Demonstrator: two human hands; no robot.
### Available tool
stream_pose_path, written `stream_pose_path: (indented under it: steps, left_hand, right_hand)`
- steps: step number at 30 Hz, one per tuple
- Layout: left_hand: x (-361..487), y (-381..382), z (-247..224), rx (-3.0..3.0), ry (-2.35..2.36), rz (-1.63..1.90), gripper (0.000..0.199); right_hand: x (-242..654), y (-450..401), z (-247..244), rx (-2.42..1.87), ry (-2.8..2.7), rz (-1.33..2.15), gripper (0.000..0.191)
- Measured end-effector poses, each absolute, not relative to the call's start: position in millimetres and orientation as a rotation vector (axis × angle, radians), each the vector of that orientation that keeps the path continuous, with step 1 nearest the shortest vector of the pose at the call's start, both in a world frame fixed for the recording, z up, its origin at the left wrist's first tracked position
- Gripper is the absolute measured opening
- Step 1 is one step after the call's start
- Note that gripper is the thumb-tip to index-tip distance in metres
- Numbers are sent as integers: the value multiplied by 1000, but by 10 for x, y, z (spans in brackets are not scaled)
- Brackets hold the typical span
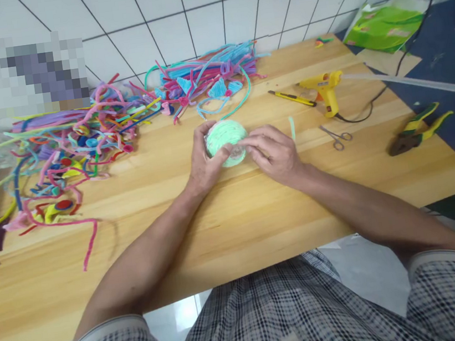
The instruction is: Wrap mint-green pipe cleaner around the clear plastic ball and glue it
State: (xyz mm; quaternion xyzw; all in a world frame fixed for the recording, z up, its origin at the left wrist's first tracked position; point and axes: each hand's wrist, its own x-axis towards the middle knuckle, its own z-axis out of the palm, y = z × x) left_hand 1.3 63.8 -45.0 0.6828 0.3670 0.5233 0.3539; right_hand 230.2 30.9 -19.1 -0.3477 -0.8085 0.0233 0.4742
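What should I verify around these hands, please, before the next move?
1. Left hand supports green round piece: ok, grasping its side.
2. Right hand grip: cannot tell; fingertips are at the piece's edge.
3. Scissors apart from hands: ok, right of the right hand.
4. Glue gun cool: cannot tell.
5. Pliers fully on table: not ok, handles overhang the edge.

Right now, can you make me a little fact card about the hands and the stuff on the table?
Left hand: holds a round mint-green piece
Right hand: fingertips at that piece's right edge; pinching unclear
Table: wooden
Craft stems: colourful heap along the wall side
Loose bit: short green strip by the right hand
Tools, right side: yellow cutter, yellow glue gun, scissors, pliers
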Motion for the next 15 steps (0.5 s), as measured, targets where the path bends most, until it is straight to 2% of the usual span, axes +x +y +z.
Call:
stream_pose_path:
  steps: [15]
  left_hand:
    - [-16,603,-433,1779,983,1329,79]
  right_hand:
    - [2311,301,-176,-852,-1968,79,28]
